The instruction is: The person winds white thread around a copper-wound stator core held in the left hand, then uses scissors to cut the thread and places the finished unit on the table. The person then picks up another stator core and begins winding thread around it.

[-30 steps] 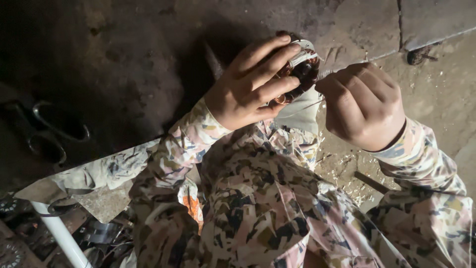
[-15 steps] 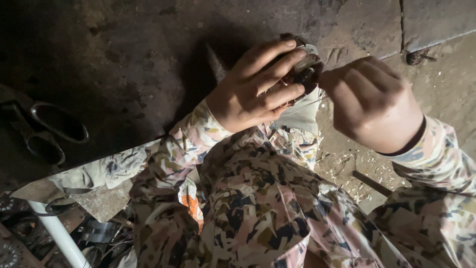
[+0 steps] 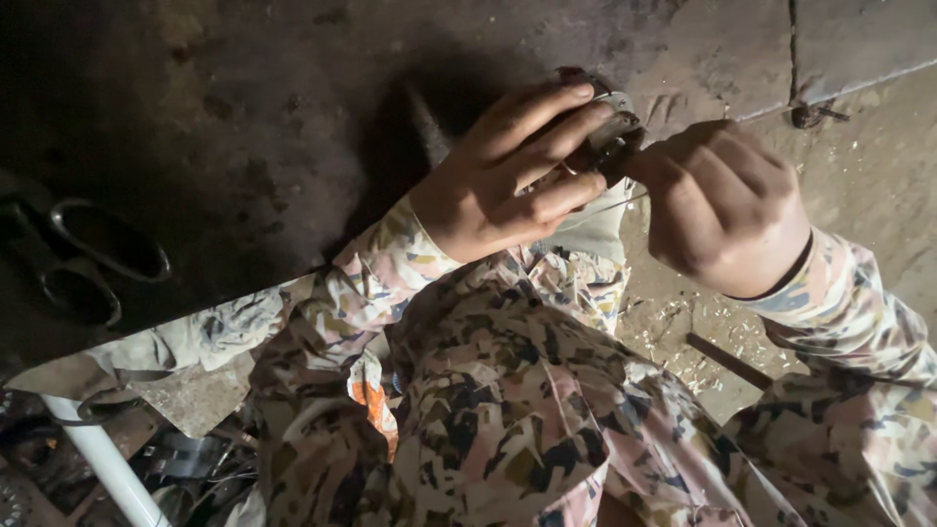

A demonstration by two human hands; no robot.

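Note:
My left hand (image 3: 508,176) grips a small round metal part (image 3: 610,132) with dark reddish windings, fingers wrapped over its top. My right hand (image 3: 727,210) is closed in a fist right beside it, pinching something at the part's edge; what it pinches is hidden. A thin pale wire (image 3: 605,205) runs beneath the part between the two hands. Both arms wear patterned, camouflage-like sleeves, and my knees in the same cloth fill the lower middle.
A pair of large dark scissors (image 3: 93,259) lies at the left on the dark concrete floor (image 3: 273,117). A white pipe (image 3: 102,464) and metal scraps sit at the lower left. Pale shavings (image 3: 683,332) and a dark rod (image 3: 727,361) lie under my right arm.
Both hands with the round part have shifted slightly to the right and downward in view. My right fist has turned a little beside the part.

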